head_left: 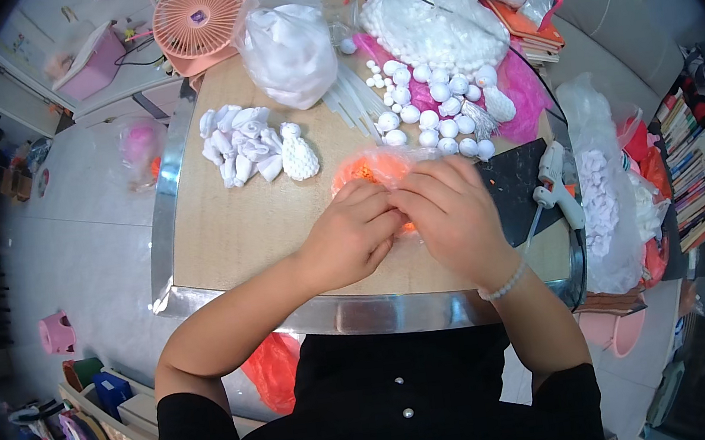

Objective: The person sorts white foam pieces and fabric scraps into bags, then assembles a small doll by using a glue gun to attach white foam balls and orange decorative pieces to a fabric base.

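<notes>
A clear plastic bag of small orange pieces (365, 170) lies on the wooden tabletop. My left hand (357, 232) and my right hand (449, 209) meet over the bag, their fingertips pinched together at its near side. What sits between the fingertips is hidden, so I cannot tell whether it is the bag's film or a small piece. To the left are a white knitted figure (299, 152) and a heap of rolled white fabric pieces (239, 143). Beyond my right hand, several white balls (428, 120) with small dark marks lie loose.
A white glue gun (557, 187) with a cord lies by a dark mat (514, 179) on the right. Translucent glue sticks (355, 99), a stuffed white bag (288, 54) and a bag of white balls (434, 25) fill the back. A pink fan (198, 17) stands behind. Metal trim (363, 310) edges the table.
</notes>
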`<action>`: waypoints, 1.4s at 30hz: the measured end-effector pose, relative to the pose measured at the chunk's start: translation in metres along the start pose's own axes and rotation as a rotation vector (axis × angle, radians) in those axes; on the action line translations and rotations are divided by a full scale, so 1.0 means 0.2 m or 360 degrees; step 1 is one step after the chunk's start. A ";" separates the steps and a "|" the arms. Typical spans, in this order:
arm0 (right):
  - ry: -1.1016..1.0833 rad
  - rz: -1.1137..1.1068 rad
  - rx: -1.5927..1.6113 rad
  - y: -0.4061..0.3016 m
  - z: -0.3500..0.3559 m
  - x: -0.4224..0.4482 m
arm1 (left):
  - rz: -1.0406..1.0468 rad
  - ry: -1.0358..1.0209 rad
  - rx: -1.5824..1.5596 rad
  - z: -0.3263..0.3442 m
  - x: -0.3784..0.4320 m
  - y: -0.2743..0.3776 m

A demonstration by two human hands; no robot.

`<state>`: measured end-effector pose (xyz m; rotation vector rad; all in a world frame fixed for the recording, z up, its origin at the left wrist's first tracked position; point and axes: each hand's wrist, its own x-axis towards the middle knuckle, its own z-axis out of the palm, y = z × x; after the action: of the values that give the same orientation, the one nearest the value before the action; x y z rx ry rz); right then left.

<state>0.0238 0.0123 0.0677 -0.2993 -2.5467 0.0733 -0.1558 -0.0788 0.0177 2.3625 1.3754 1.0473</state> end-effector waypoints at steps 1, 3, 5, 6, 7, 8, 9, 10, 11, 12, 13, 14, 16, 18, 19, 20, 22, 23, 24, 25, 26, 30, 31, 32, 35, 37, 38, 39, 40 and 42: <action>-0.0087 0.0059 0.0094 0.01 0.03 0.02 | 0.0001 -0.0056 0.0029 0.00 0.00 0.00; -0.0194 0.0171 0.0057 0.05 0.07 0.00 | -0.0105 -0.0051 0.0145 -0.01 0.04 0.02; -0.0232 0.0277 -0.0209 0.13 0.11 -0.05 | -0.0188 -0.0058 0.0214 -0.02 0.06 0.01; -0.0282 0.0352 -0.0163 0.17 0.12 -0.06 | -0.0218 -0.0073 0.0228 -0.04 0.07 -0.03; -0.0245 0.0341 -0.0162 0.19 0.14 -0.06 | -0.0247 -0.0088 0.0245 -0.07 0.07 -0.06; -0.0207 0.0331 -0.0162 0.20 0.16 -0.06 | -0.0253 -0.0100 0.0265 -0.10 0.07 -0.11; -0.0171 0.0331 -0.0163 0.21 0.17 -0.05 | -0.0259 -0.0164 0.0297 -0.14 0.09 -0.15; -0.0133 0.0322 -0.0126 0.21 0.18 -0.05 | -0.0264 -0.0228 0.0329 -0.17 0.10 -0.17; -0.0094 0.0315 -0.0091 0.20 0.19 -0.04 | -0.0267 -0.0293 0.0361 -0.20 0.12 -0.17; -0.0054 0.0309 -0.0051 0.19 0.19 -0.02 | -0.0302 -0.0381 0.0429 -0.23 0.14 -0.15; -0.0018 0.0250 0.0002 0.18 0.17 -0.01 | -0.0319 -0.0401 0.0514 -0.24 0.16 -0.12; 0.0018 0.0192 0.0054 0.17 0.15 0.01 | -0.0334 -0.0421 0.0599 -0.23 0.18 -0.09; 0.0044 0.0140 0.0131 0.17 0.15 0.01 | -0.0383 -0.0463 0.0660 -0.22 0.21 -0.02; 0.0023 0.0151 0.0176 0.19 0.18 -0.01 | -0.0492 -0.0253 0.0498 -0.13 0.23 0.01; 0.0027 0.0176 0.0206 0.19 0.20 -0.01 | -0.0545 -0.0147 0.0415 -0.09 0.23 0.01; 0.0032 0.0202 0.0235 0.20 0.22 -0.02 | -0.0581 -0.0126 0.0481 -0.06 0.22 0.00; 0.0050 0.0190 0.0256 0.23 0.22 -0.03 | -0.0570 -0.0073 0.0697 -0.01 0.18 -0.08; 0.0071 0.0160 0.0244 0.25 0.20 -0.03 | -0.0563 -0.0044 0.0807 0.00 0.16 -0.12; 0.0094 0.0127 0.0244 0.27 0.18 -0.03 | -0.0555 -0.0045 0.0810 -0.01 0.16 -0.16; 0.0159 0.0240 0.0185 0.28 0.15 -0.04 | -0.0575 -0.0025 0.0827 -0.03 0.16 -0.18; 0.0224 0.0351 0.0126 0.29 0.11 -0.06 | -0.0597 -0.0004 0.0845 -0.06 0.16 -0.20; 0.0124 0.0903 -0.0228 0.31 0.05 -0.10 | -0.0600 0.0034 0.0820 -0.05 0.17 -0.17; 0.0067 0.0896 -0.0226 0.32 0.05 -0.12 | -0.0589 0.0015 0.0805 -0.04 0.18 -0.15; 0.0010 0.0887 -0.0221 0.34 0.08 -0.14 | -0.0548 0.0046 0.0791 -0.04 0.18 -0.13; 0.0033 0.0892 -0.0134 0.37 0.09 -0.17 | -0.0397 0.0186 0.0737 -0.06 0.21 -0.07; 0.0142 0.0881 0.0059 0.35 0.10 -0.15 | -0.0286 0.0342 0.0717 -0.08 0.20 -0.06; 0.0209 0.0874 0.0196 0.33 0.08 -0.13 | -0.0266 0.0367 0.0566 -0.08 0.19 -0.05; 0.0277 0.0861 0.0334 0.30 0.06 -0.11 | -0.0246 0.0395 0.0419 -0.07 0.17 -0.04; 0.0310 0.0692 0.0419 0.29 0.05 -0.10 | -0.0225 0.0423 0.0272 -0.07 0.16 -0.03; 0.0286 0.0550 0.0613 0.24 0.06 -0.08 | -0.0602 0.0501 -0.0296 -0.01 0.16 0.01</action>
<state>0.0400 0.0558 0.0425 -0.5591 -2.2188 0.6298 -0.1456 -0.0543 0.0350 1.7675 1.6614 1.3954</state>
